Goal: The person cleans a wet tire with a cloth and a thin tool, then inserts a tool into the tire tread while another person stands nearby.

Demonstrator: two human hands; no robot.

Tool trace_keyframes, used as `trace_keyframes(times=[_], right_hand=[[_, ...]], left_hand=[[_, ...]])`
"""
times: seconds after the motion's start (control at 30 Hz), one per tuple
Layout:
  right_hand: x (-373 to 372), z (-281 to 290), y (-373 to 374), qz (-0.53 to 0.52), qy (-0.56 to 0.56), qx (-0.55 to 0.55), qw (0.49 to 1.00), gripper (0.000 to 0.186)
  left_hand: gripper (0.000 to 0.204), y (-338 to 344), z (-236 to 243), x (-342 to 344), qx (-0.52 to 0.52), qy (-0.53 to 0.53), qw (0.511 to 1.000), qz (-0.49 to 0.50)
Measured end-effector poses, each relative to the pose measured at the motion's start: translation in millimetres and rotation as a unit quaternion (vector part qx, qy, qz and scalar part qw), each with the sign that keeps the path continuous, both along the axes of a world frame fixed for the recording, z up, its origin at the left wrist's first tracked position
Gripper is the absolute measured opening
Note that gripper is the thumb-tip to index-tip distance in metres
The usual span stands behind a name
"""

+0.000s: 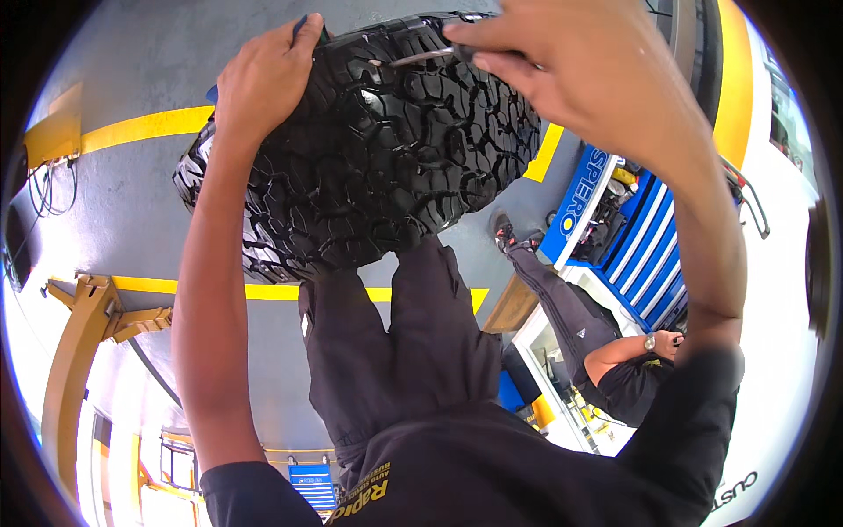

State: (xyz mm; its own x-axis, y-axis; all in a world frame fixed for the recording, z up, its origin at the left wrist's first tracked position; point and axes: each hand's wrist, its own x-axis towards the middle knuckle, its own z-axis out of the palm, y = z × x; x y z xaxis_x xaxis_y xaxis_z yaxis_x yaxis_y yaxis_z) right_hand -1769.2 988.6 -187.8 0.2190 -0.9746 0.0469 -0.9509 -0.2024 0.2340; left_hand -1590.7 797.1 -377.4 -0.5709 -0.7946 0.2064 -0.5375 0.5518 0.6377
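A large black tyre [378, 167] with chunky, wet-looking tread blocks is in front of me at thigh height. My right hand [562, 61], fingers closed, grips the dark handle of a thin metal-shafted hand tool [426, 57]. The shaft points left across the tread, its pale tip at or very close to the rubber; whether it has gone in I cannot tell. My left hand [268, 83] is curled at the tyre's upper left. Small blue and green bits show beside its fingers, but what it holds is mostly hidden.
To the right stands a blue tool cabinet [645, 255] with drawers and items on top. Near it is another person [571, 316] in dark clothes. A yellow lift post [75, 378] rises at left. Yellow lines [149, 130] cross the grey floor; a white vehicle [781, 378] is far right.
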Motion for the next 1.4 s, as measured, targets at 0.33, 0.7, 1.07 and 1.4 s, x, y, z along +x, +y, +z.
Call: trace_keyframes(times=[0.33,0.7,1.07,1.4], right_hand=[[18.3,-144.6,73.0,-0.227,-0.287,-0.241,0.899,0.032],[-38.3,-74.1,23.1,-0.056,-0.149,-0.035,0.987,0.035],[19.5,-122.1,48.6,-0.294,-0.677,-0.204,0.644,0.044],[46.5,-191.8,86.9,-0.194,-0.595,-0.434,0.648,0.053]], left_hand=[[0.065,-3.8,1.2,1.0,0.031,-0.037,0.997,0.053],[0.071,-16.1,-3.2,8.8,0.034,-0.059,0.997,0.048],[0.062,1.3,23.5,17.2,0.17,0.325,0.93,0.02],[0.059,-35.0,9.5,77.4,0.172,0.437,0.882,-0.035]])
